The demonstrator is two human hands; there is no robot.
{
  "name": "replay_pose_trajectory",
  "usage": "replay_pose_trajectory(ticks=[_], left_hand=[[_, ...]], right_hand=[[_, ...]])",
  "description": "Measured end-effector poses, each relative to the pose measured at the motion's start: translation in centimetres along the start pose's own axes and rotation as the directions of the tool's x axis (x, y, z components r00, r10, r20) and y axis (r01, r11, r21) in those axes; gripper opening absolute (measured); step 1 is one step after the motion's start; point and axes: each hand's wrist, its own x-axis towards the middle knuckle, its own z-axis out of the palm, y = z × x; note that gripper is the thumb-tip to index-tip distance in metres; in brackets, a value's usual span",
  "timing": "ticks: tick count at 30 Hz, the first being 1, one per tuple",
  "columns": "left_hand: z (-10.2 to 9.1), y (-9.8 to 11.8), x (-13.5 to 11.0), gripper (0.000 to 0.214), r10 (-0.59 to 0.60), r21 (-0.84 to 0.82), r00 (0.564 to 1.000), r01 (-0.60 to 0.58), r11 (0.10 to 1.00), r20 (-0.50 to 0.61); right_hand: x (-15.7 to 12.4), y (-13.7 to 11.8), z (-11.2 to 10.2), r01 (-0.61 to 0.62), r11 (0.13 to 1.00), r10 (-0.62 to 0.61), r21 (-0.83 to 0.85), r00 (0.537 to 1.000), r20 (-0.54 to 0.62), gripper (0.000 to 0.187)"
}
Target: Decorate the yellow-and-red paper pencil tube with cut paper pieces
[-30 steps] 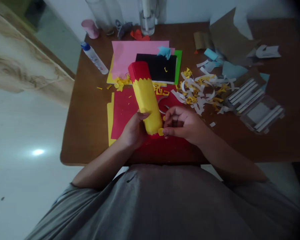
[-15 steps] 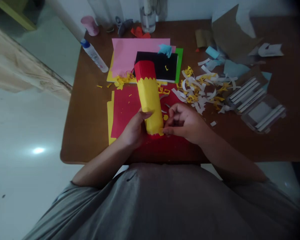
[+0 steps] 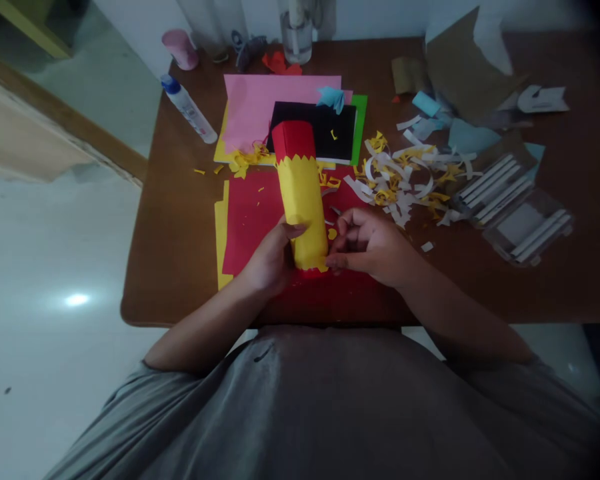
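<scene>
A yellow and red paper tube (image 3: 304, 200) tilts over the front of the table, its red end away from me and a zigzag yellow edge around it. My left hand (image 3: 273, 260) grips its lower left side, with the thumb lying across the yellow paper. At the near right end, the thumb and fingers of my right hand (image 3: 365, 243) pinch the jagged yellow edge of the tube. Beneath lies a red paper sheet (image 3: 250, 227). A small yellow scrap (image 3: 333, 235) rests beside my right fingers, and scissors, partly hidden, show behind them.
Yellow and white paper scraps (image 3: 405, 173) are heaped on the right, near an open clear case (image 3: 527, 227). A glue bottle (image 3: 189, 110) lies at the left. Pink paper (image 3: 280, 87), a black sheet (image 3: 315, 130) and a pink cup (image 3: 180, 49) are farther back.
The far red end of the paper tube has shifted slightly to the right. Both hands keep nearly the same place and hold.
</scene>
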Motion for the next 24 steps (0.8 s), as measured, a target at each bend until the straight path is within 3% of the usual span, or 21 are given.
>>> replay_pose_trajectory(ticks=[17, 24], left_hand=[[-0.1, -0.5, 0.2, 0.056, 0.037, 0.026, 0.999, -0.037, 0.999, -0.027], [-0.5, -0.6, 0.7, 0.051, 0.02, -0.005, 0.998, -0.021, 1.0, -0.065]], right_hand=[[0.5, 1.3, 0.5, 0.01, 0.999, -0.012, -0.041, 0.998, -0.067, 0.077], [0.7, 1.9, 0.3, 0.097, 0.951, -0.136, -0.295, 0.984, -0.112, 0.073]])
